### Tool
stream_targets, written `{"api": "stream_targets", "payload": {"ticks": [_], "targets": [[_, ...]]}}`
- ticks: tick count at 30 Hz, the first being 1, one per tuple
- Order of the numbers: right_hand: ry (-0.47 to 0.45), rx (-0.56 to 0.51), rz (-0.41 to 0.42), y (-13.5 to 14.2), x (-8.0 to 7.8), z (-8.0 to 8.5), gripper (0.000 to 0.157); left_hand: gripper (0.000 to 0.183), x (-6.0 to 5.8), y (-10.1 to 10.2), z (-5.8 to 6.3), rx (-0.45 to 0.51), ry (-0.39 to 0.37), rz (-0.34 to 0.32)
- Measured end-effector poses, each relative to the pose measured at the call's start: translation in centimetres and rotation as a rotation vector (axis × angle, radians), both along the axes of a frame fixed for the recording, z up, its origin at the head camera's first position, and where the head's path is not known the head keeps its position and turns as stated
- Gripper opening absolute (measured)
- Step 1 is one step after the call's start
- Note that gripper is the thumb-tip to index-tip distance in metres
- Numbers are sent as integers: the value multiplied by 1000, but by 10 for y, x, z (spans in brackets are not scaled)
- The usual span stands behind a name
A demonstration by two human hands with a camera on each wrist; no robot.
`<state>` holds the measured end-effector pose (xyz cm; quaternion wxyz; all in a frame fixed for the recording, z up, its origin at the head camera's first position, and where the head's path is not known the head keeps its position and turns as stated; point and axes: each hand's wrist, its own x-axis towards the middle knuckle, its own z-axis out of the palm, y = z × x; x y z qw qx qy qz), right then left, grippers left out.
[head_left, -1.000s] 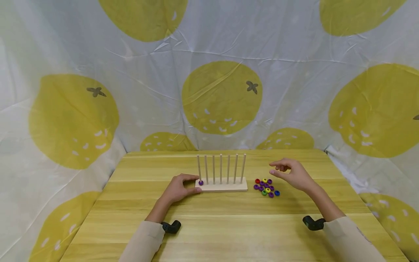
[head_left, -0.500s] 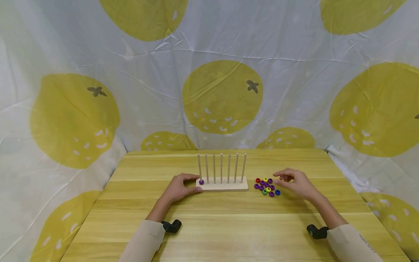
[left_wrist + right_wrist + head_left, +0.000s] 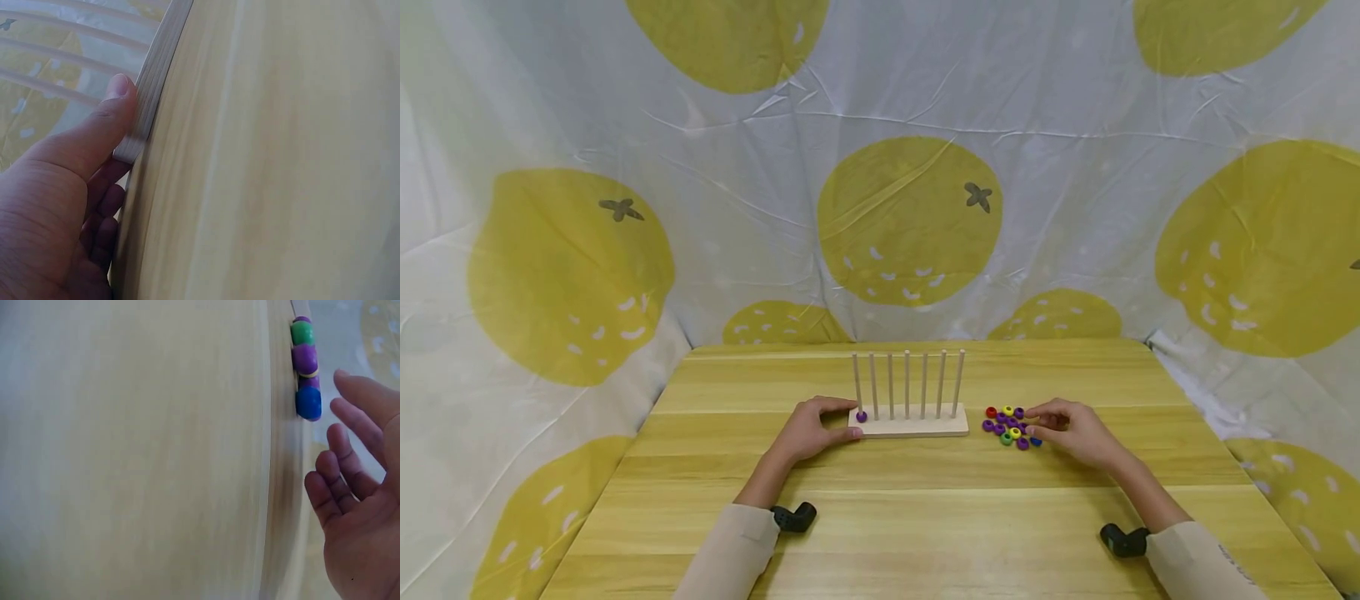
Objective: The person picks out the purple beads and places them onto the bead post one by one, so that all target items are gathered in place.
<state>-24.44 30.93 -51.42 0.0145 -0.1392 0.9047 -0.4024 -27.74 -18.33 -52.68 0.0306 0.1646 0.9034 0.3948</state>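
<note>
A pale wooden peg stand [image 3: 913,427] with several upright pegs stands mid-table. One purple bead [image 3: 861,417] sits at the foot of its leftmost peg. My left hand [image 3: 807,429] grips the left end of the stand's base, thumb along the front edge, as the left wrist view shows with the thumb [image 3: 115,106] against the wood. To the right lies a cluster of beads, among them a red bead [image 3: 991,412], a green bead [image 3: 1006,439] and several purple ones. At its right side hovers my right hand [image 3: 1075,429], fingers loosely bent and holding nothing, partly hiding a blue bead [image 3: 309,402].
Everything rests on a wooden table [image 3: 895,533]. A cloth [image 3: 760,217] printed with large yellow fruit hangs behind it and at both sides. A black wrist camera [image 3: 794,517] sits on the left wrist and another black camera [image 3: 1123,541] on the right.
My right hand has come down to the beads' right edge, its thumb and index finger now overlapping the nearest ones in the head view. My left hand and the peg stand stay put.
</note>
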Motion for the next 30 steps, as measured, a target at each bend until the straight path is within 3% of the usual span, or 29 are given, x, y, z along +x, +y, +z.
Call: {"api": "stream_targets", "payload": {"ticks": [18, 30], "targets": [[-19, 5, 10, -6, -1, -7, 25, 55, 2, 0, 1, 4, 26, -11], [1, 65, 9, -7, -3, -7, 24, 56, 0, 0, -2, 0, 36, -16]]}}
